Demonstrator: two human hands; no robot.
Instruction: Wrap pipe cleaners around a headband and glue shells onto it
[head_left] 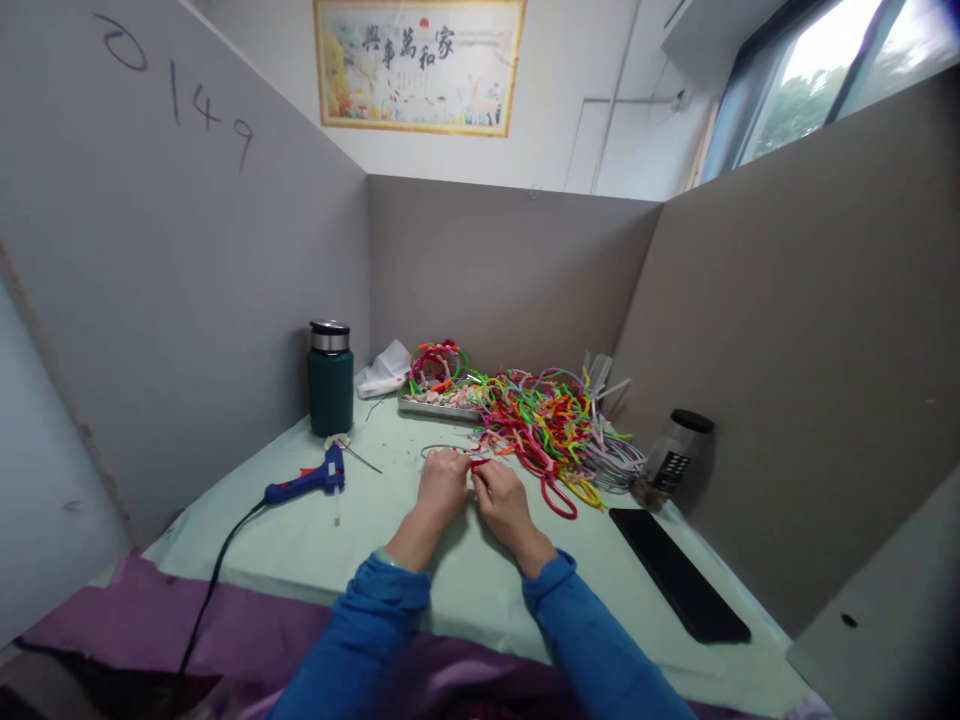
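Note:
At the middle of the table my left hand (448,485) and my right hand (504,500) are close together, fingers closed. A short red cord-like piece (480,462) runs between my fingertips, both hands pinching it. Its ends are hidden by the fingers. Just beyond my left hand a thin dark curved wire (429,449) lies on the table. Past my right hand spreads a large tangled heap of coloured cords (540,410), in red, green, orange, yellow and pink. Red-handled scissors (559,497) seem to stick out at its near edge.
A blue glue gun (307,482) with its cable lies at left, near a dark green flask (330,385). A metal tray (439,409) holds small pale pieces and coloured rings. A black phone-like slab (679,575) and a clear jar (675,455) are at right. Grey partitions (510,260) enclose the table.

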